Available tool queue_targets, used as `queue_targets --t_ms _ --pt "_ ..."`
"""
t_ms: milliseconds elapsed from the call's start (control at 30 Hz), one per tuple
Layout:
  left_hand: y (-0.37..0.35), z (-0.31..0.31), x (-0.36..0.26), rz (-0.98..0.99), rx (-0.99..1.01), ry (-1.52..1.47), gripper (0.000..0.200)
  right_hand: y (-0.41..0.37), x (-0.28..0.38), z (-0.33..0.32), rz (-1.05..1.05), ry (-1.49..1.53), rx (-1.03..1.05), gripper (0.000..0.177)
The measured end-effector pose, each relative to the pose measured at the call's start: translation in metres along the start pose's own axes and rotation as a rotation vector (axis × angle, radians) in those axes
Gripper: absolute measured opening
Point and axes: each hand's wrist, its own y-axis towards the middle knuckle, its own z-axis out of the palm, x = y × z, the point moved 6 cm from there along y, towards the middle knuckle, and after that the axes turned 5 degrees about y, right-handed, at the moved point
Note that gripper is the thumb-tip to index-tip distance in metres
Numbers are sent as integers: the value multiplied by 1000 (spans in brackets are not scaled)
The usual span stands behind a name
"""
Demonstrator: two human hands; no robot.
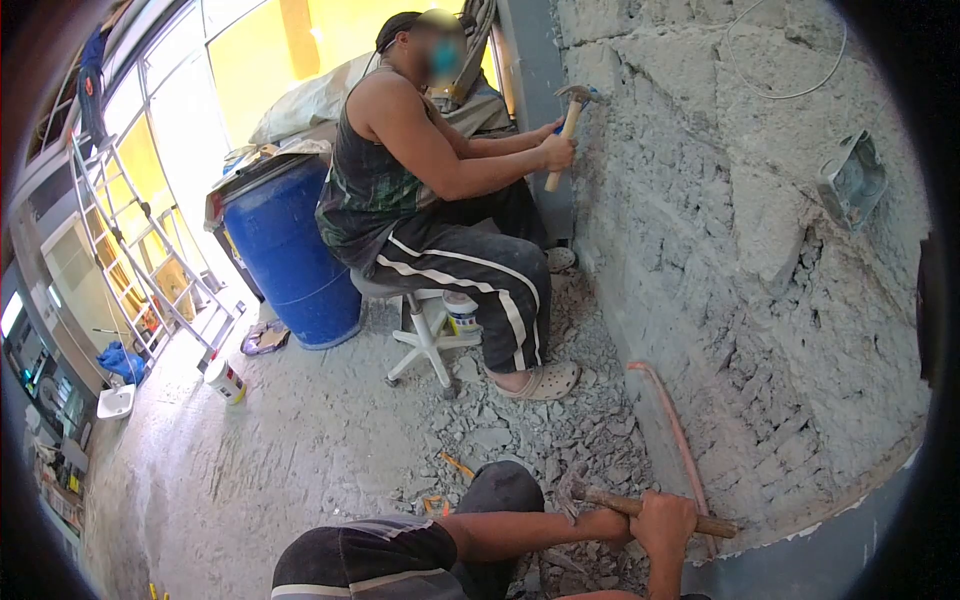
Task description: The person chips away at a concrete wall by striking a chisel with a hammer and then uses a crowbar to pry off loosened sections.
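Cloth: black (385,552), pale grey stripes | knee: dark fabric (503,488) | forearms (530,536), hands (665,522): bare

No legible text, brand or number. Reference landmark: blue drum (290,255). Floor, left of the drum: white bucket (224,381), tilted in view, bearing a printed label with dark and yellow-green areas; lettering too small to read. Floor, right of the drum: second white container (461,313), partly hidden, bearing a multicoloured printed label; wording likewise too small to read.
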Motion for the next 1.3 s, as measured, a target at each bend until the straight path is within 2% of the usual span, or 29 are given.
queue_targets --t_ms 100,200,300,400,433,500,533,600,633,700,733,767,833,900,933,1033,1100,1167,1200,1267,1300 --pt "-7 -13 0 -82 30 -92 36 0 -1 1 3 10 3 16" --pt "0 -3 -2 10 62 54 36 -1 0 -1 5 15 -22 16" --pt "7 7 -1 106 -40 69 34 -2 1 -2 -5 15 -8 16" --pt "3 6 10 -18 112 37 32 2 3 -5 -31 25 -36 17" --pt "15 33 25 85 -31 101 33 3 4 -6 -19 14 -7 16" --pt "16 42 23 192 -165 148 34 1 5 -6 2 3 41 16" --pt "14 34 29 0 -56 -5 30 2 10 -9 -34 -12 -7 15" --pt "9 16 17 -114 135 -98 28 -5 12 -14 -22 -34 -38 14" --pt "8 3 8 -60 183 -44 29 -4 12 -16 -9 -43 -27 15" --pt "0 -10 2 52 -47 -26 27 -8 10 -13 37 -49 -20 16" --pt "-2 -9 8 33 -100 -28 27 -7 14 -12 35 -56 -18 17" --pt "2 -3 13 8 -93 35 26 -4 16 -11 38 -48 -8 17" --pt "18 13 29 -40 -32 240 24 -11 17 -20 -5 -27 -122 19" --pt "5 -27 47 -98 -309 166 27 -22 14 -41 31 -28 -154 18" --pt "-7 -56 56 -109 -333 178 27 -24 15 -56 47 -17 -189 17" --pt "-82 -138 87 -328 -240 358 38 -49 2 -81 110 116 -382 16" --pt "-124 -159 107 -417 -191 424 42 -64 -4 -88 121 224 -444 15" --pt "-144 -149 155 -550 -17 146 44 -77 -6 -103 150 163 -489 16" --pt "-147 -136 170 -554 -8 152 44 -80 -7 -103 154 174 -487 16" --pt "-152 -97 202 -672 -106 -391 46 -86 -3 -113 1 105 -638 17" --pt "-151 -78 205 -659 -185 -539 45 -87 -5 -114 2 111 -639 17"
